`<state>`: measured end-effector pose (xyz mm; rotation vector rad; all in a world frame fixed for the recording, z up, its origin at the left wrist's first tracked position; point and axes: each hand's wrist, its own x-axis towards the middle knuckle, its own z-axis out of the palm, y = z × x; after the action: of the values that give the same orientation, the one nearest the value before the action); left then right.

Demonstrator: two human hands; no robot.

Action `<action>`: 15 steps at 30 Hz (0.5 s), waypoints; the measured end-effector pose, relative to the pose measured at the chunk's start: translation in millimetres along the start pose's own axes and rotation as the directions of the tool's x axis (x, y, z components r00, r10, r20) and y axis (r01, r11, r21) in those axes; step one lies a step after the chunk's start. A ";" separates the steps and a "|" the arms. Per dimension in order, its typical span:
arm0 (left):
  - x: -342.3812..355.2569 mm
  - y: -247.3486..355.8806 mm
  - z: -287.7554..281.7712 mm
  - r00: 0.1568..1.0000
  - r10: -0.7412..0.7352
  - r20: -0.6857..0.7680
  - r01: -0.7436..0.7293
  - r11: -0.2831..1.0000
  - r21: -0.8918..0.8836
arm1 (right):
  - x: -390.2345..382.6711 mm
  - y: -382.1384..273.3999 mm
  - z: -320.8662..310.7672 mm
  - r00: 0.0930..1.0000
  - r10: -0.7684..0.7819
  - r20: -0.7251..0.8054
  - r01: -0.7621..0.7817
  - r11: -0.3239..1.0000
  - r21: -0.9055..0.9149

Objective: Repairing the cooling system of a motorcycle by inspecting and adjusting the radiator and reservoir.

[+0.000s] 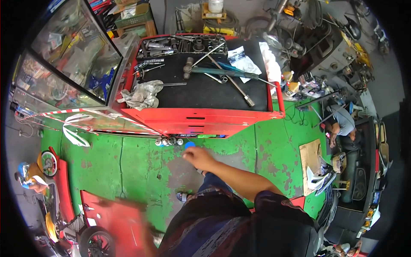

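My right hand (198, 157) reaches over the green floor (145, 171), fingers curled; whether it holds anything is hidden. My left hand (145, 240) is a skin-toned smear at the lower edge, beside a blurred red panel (113, 214). Ahead stands a red tool chest (201, 115). On its dark top are a socket set (197, 45), a hammer (188, 68), a long extension bar (242, 92), a crumpled rag (139, 94) and a white packet (244, 64). Several small cans (169, 141) stand at its foot.
At left are a glass cabinet (72, 60) and a motorbike with a black wheel (96, 244). At right another person (340, 120) bends beside dark equipment, near cardboard (310, 167) with white parts (319, 182). Cables (122, 171) cross the floor; cluttered machinery (325, 47) fills the back right.
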<state>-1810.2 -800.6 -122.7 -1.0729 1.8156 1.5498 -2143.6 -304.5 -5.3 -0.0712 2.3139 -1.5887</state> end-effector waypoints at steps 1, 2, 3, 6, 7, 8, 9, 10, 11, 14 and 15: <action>-20.2 -21.7 -3.8 0.947 0.319 0.027 -0.268 0.743 0.614 | -5.2 -25.9 -29.0 0.997 0.057 -0.057 -0.055 0.998 0.042; -30.7 -29.2 -9.5 0.816 0.512 0.267 -0.358 0.087 0.929 | -4.1 -21.8 -54.9 0.985 -0.014 -0.171 0.026 0.997 0.068; -56.7 -28.6 -14.7 0.833 0.494 0.250 -0.337 0.094 0.937 | 1.9 -16.2 -66.7 0.965 -0.080 -0.250 0.106 0.990 0.090; -89.5 -18.7 -36.2 0.850 0.471 0.237 -0.324 0.112 0.939 | -0.6 -17.9 -107.2 0.964 -0.012 -0.266 0.052 0.988 0.144; -91.1 -14.5 -40.9 0.850 0.471 0.237 -0.325 0.114 0.939 | -7.0 -20.8 -115.9 0.966 0.011 -0.260 0.001 0.999 0.047; -91.5 -9.6 -46.6 0.848 0.472 0.240 -0.328 0.113 0.938 | -12.6 -21.0 -119.7 0.965 0.036 -0.260 -0.050 0.997 -0.051; -84.3 2.3 -46.3 0.841 0.474 0.260 -0.347 0.106 0.932 | -20.7 -12.4 -120.2 0.958 0.039 -0.283 -0.053 0.998 -0.043; -78.5 11.2 -50.7 0.836 0.468 0.286 -0.368 0.092 0.925 | -35.8 4.3 -112.6 0.968 0.060 -0.244 -0.094 0.987 -0.130; -70.5 21.7 -55.3 0.828 0.461 0.319 -0.393 0.073 0.916 | -52.2 23.7 -104.7 0.973 0.091 -0.212 -0.137 0.967 -0.214; -40.2 69.8 -68.3 0.792 0.406 0.456 -0.493 -0.016 0.870 | -116.8 99.2 -70.3 0.959 0.206 -0.197 -0.268 0.888 -0.373; -24.9 88.6 -71.3 0.772 0.379 0.511 -0.533 -0.053 0.844 | -144.2 125.5 -54.2 0.938 0.241 -0.250 -0.318 0.886 -0.339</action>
<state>-1862.2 -861.2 -38.0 0.4096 2.5280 0.1866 -2005.4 -176.0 -67.8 0.3387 2.6120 -1.0389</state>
